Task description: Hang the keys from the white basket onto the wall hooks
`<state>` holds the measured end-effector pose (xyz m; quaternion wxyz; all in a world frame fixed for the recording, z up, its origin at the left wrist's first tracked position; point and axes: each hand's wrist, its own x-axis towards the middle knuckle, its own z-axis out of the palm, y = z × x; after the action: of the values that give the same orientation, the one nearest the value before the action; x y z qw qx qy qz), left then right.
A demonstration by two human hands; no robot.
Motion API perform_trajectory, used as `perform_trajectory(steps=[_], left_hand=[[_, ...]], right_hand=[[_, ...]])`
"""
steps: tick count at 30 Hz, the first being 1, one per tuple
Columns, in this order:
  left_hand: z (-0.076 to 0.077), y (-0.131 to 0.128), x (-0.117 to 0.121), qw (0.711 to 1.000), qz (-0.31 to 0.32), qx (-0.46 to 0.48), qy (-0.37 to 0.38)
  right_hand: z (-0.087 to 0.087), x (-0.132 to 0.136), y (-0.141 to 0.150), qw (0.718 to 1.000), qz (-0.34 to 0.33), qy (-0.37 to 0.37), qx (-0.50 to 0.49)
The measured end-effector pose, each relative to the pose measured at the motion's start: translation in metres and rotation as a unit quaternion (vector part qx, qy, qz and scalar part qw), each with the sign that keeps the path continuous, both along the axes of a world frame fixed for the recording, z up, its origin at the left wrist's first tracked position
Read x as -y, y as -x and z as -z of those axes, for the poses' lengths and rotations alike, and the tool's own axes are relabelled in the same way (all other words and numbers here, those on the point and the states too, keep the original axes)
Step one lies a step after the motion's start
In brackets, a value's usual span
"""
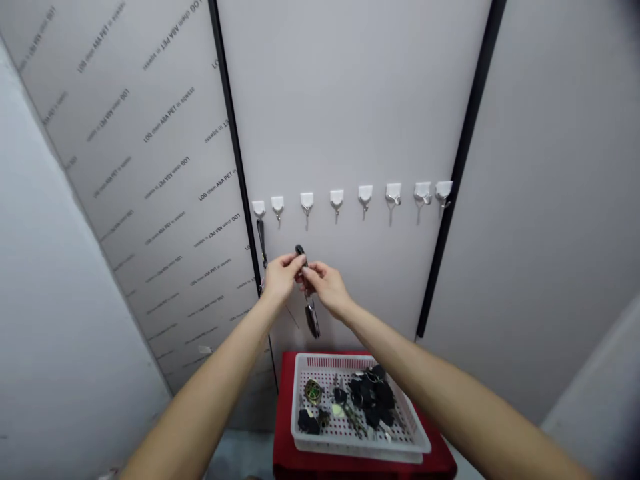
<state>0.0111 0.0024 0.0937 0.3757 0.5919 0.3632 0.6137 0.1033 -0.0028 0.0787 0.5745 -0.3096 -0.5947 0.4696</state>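
Observation:
Both hands are raised in front of a row of white wall hooks (337,199). Between them is a keychain (312,319) with a black strap at the top and a dark, shiny, metal-edged fob hanging below. My left hand (280,279) pinches the strap near its upper end. Just to its right, my right hand (327,285) pinches the same keychain lower down; the fingers partly cover the middle of it. On the leftmost hook hangs another keychain with a black strap (261,241), its lower part hidden behind my left hand.
Below my hands, a white perforated plastic basket (360,452) stands on a red-covered stand (284,400). Inside lie several black keychains (373,397) and a round gold-and-green piece (313,392). Black vertical strips (463,157) edge the hook panel, and a printed panel (165,133) stands left.

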Motion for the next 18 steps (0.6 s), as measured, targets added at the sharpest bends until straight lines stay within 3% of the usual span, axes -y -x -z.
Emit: perform_trajectory(steps=[3,7,12,18], left_hand=[[-0.03,0.009,-0.008,0.998,-0.043,0.036,-0.04],[-0.05,0.018,-0.019,0.996,-0.06,0.068,-0.024],[-0.06,0.022,-0.032,0.995,-0.086,0.052,0.012],[-0.061,0.024,-0.038,0.993,-0.113,0.011,0.038]], right_hand=[[-0.033,-0.01,0.015,1.0,-0.008,-0.017,-0.001],[-0.055,-0.022,0.031,1.0,0.001,-0.012,0.01],[-0.059,-0.036,0.042,0.998,0.055,0.004,0.033],[-0.056,-0.044,0.043,0.993,0.09,0.014,0.072]])
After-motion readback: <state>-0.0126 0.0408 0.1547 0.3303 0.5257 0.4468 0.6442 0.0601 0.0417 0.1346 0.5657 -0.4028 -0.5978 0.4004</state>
